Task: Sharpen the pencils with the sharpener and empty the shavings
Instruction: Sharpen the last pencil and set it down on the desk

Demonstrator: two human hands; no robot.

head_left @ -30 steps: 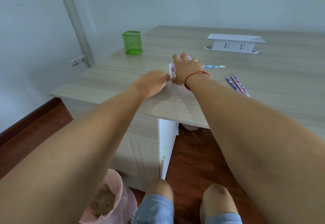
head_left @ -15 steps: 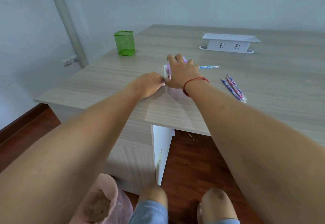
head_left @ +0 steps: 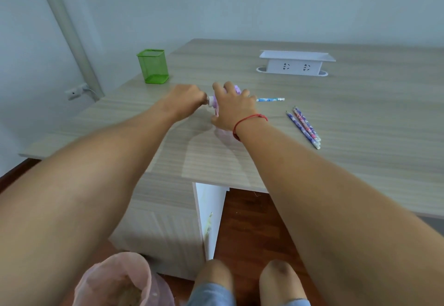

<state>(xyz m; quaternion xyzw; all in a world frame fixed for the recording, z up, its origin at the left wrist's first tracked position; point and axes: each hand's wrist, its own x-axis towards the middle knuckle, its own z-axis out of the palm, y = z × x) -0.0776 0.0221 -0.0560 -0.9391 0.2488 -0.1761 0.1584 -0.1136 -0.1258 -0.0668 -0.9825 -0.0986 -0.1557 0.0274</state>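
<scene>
While right hand (head_left: 234,109) clamps sharpener (head_left: 217,103) on desk (head_left: 360,118), left hand (head_left: 188,97) fist-closed on crank at its left end; pencil (head_left: 270,99) sticks out right, axis left-right.

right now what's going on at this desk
A person is sharpening a pencil. The right hand clamps a purple sharpener on the desk, with a blue pencil sticking out its far side. The left hand grips the crank end. Three pencils lie to the right.
</scene>
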